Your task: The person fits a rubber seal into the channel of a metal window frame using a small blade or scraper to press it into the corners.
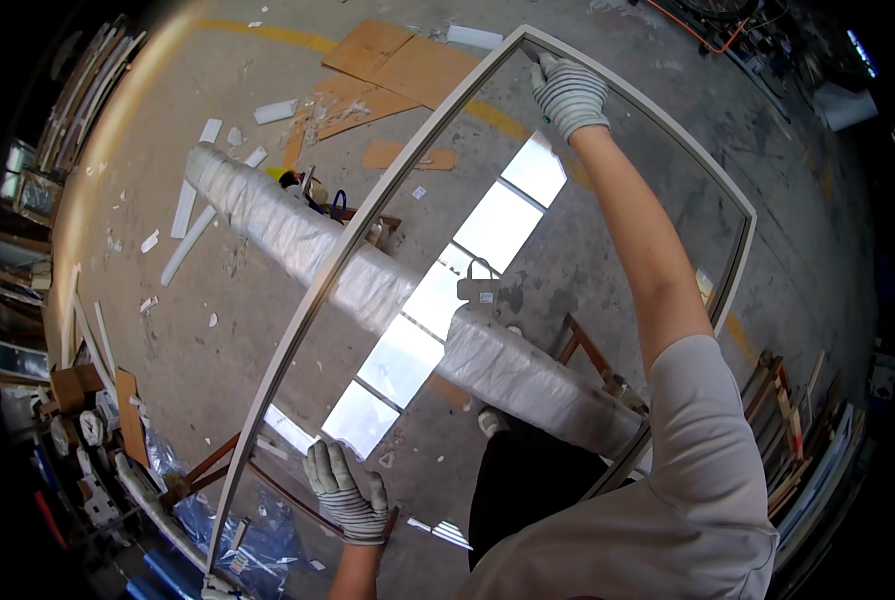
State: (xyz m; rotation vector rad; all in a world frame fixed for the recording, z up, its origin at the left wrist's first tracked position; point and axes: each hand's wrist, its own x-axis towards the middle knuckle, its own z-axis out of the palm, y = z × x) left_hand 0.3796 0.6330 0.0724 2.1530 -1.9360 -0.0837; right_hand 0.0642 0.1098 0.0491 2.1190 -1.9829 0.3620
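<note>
A large glazed window frame (332,265) with pale grey edges stretches across the view in front of me. Its glass pane (397,360) carries a bright band of reflected windows. My left hand (350,495), in a striped grey-and-white glove, lies with its fingers stretched out against the glass near the frame's near left part. My right hand (571,92), gloved alike, is at the far corner inside the frame, with its fingers curled closed. A small dark tip shows by those fingers; what they hold is too small to make out.
Beneath the glass lies a long bundle wrapped in clear film (277,225), across brown supports (587,350). Flattened cardboard (397,60), white strips (189,215) and scraps litter the concrete floor. Leaning frames (87,95) line the left; offcuts (817,460) stand at the right.
</note>
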